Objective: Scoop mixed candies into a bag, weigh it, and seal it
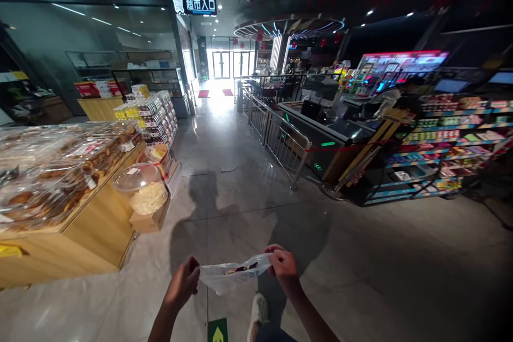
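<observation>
A thin clear plastic bag with something dark showing through it is stretched between my two hands, low in the middle of the view. My left hand pinches its left end, and my right hand pinches its right end. Both hands are held out over a grey tiled floor. My white shoe shows below the bag.
A wooden counter with packed baked goods stands at the left, a clear domed tub at its end. A metal railing and checkout lanes run at the right, beside snack shelves. A green floor arrow lies by my feet.
</observation>
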A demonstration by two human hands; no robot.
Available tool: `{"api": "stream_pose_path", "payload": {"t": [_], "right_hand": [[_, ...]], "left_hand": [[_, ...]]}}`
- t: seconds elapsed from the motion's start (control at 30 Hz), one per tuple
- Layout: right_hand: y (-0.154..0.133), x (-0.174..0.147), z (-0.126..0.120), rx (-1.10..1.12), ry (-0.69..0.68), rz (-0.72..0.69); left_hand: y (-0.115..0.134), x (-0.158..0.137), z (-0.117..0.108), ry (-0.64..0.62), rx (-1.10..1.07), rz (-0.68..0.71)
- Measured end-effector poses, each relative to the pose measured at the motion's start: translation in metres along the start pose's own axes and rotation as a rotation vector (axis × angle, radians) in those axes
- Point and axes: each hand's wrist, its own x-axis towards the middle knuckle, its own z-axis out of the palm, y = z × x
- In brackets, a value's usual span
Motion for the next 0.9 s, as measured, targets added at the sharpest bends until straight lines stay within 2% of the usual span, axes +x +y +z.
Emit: {"api": "stream_pose_path", "payload": {"t": [0.07,0.17,0.3,0.43,0.53,0.63,0.77,0.9], "right_hand": [[0.011,0.052,0.011,0.049,0.007,0.028],[0.032,0.137,0.028,0.082,-0.041,0.112],[0.051,0.254,0.049,0.106,-0.137,0.168],[0.047,0.367,0.073,0.164,-0.222,0.197],[0.036,0.450,0.098,0.191,-0.309,0.213],[0.032,0.533,0.132,0.212,-0.346,0.180],[0.037,0.644,0.186,0.177,-0.344,0.118],[0.036,0.749,0.243,0.138,-0.322,0.128]], "left_hand": [[0.010,0.056,-0.001,-0.037,0.051,-0.041],[0.025,0.137,0.001,-0.056,0.013,-0.070],[0.061,0.233,0.005,0.052,-0.064,-0.048],[0.107,0.319,-0.002,0.159,-0.100,-0.039],[0.135,0.382,-0.015,0.227,-0.140,-0.041],[0.152,0.452,-0.033,0.254,-0.237,-0.048],[0.164,0.559,-0.061,0.227,-0.306,-0.040],[0.175,0.673,-0.098,0.178,-0.251,-0.017]]}}
